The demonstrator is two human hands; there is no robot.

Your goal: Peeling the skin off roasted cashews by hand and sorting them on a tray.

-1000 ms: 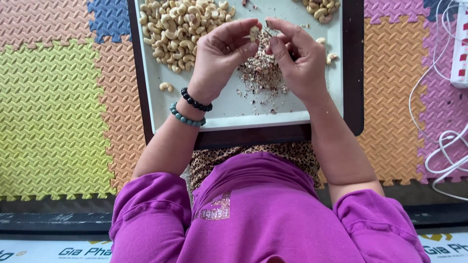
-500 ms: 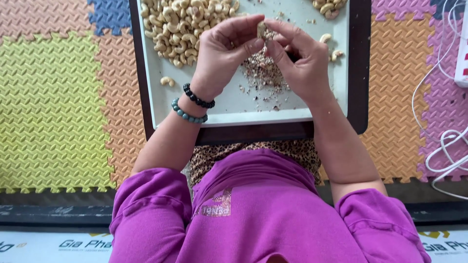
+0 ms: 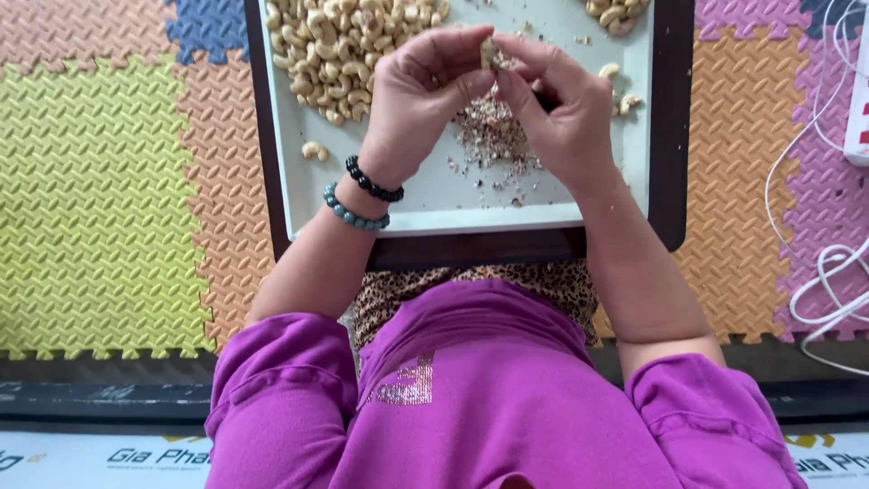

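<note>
My left hand (image 3: 418, 95) pinches a pale cashew nut (image 3: 489, 50) between thumb and fingertips over a light grey tray (image 3: 434, 210). My right hand (image 3: 561, 104) meets it from the right, its thumb and fingers closed on a small dark tool that is mostly hidden, pressed against the same nut. Under both hands lies a heap of brownish skin scraps (image 3: 493, 136). A large pile of cashews (image 3: 339, 45) fills the tray's far left corner. Two bead bracelets, one black and one teal, circle my left wrist (image 3: 362, 199).
A smaller pile of cashews (image 3: 615, 13) sits at the tray's far right, with loose nuts (image 3: 312, 149) beside the piles. The tray rests on a dark board (image 3: 674, 136) over coloured foam floor mats (image 3: 100, 181). White cables (image 3: 828, 272) and a power strip (image 3: 860, 91) lie at the right.
Both hands have stayed together on the nut, shifting slightly up and right in view. The nut sits a little deeper between the fingertips.
</note>
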